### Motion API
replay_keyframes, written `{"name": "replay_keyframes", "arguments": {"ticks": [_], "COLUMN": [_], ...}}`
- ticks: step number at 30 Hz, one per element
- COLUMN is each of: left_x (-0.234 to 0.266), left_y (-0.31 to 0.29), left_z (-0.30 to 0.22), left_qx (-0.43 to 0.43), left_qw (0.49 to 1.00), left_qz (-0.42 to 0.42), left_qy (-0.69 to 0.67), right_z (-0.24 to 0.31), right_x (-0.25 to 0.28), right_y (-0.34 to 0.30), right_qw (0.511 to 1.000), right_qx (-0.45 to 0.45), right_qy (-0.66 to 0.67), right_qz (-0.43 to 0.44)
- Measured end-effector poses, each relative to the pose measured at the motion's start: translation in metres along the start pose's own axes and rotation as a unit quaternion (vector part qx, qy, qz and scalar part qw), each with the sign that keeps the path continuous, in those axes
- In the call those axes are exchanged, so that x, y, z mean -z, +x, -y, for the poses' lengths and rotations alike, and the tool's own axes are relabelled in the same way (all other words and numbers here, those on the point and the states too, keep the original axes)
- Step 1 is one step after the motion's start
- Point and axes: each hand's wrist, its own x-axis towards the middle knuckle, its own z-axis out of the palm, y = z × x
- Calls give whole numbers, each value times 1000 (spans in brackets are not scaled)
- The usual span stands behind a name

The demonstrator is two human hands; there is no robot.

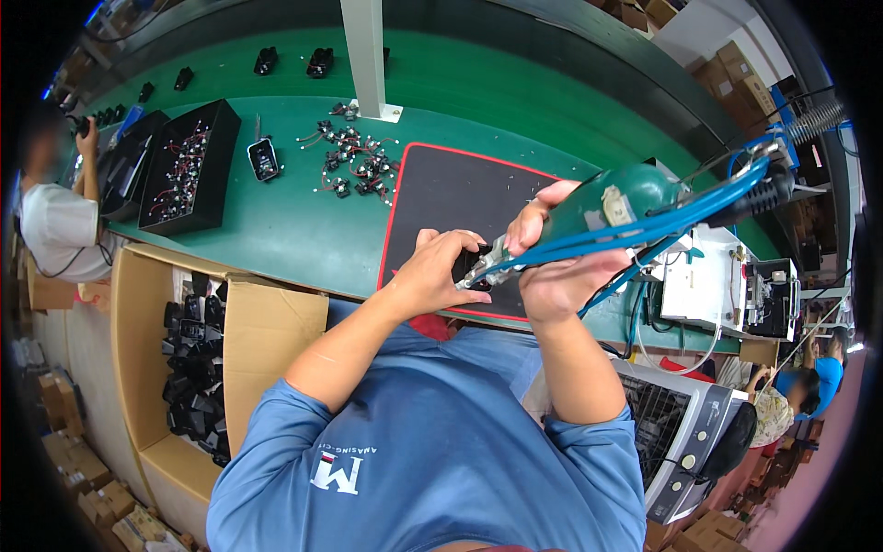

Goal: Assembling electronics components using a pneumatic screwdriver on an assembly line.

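My left hand (430, 272) is closed on a small black plastic part (466, 265) at the near edge of the red-rimmed dark mat (460, 184). My right hand (563, 281) is wrapped round a green power screwdriver (593, 204) with blue hoses. The screwdriver lies slanted, and its metal nose (480, 273) meets the black part beside my left fingers. My fingers and the nose hide much of the part, so the exact contact point is unclear.
Left of the mat lie several small wired parts (372, 168) and a black device (263, 159). A black tray (225, 147) holds more wired parts. Near left stands a cardboard box (271, 317) of black pieces. A white machine (692, 287) stands at right. A co-worker (60, 221) is far left.
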Motion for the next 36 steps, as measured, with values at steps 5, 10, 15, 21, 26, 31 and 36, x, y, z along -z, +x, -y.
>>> {"name": "replay_keyframes", "arguments": {"ticks": [5,10,15,21,26,31,36], "left_x": [4,15,61,91,97,128,212], "left_y": [6,16,117,229,237,171,25], "left_z": [0,2,46,140,185,95,-25], "left_qx": [-1,-12,24,143,196,-57,-67], "left_qw": [1000,999,991,951,925,970,966], "left_qz": [14,36,-15,25,58,-24,42], "left_qy": [-2,-23,128,274,319,236,245], "right_z": [6,81,108,88,127,136,148], "right_x": [-5,0,25,39,-9,-88,-89], "right_y": [13,56,58,20,-10,-12,-14], "right_qw": [1000,989,995,861,933,814,802], "right_qx": [-8,67,96,310,-10,-303,-345], "right_qy": [11,112,-6,-379,-27,317,323], "right_qz": [23,71,-5,-134,359,380,365]}}
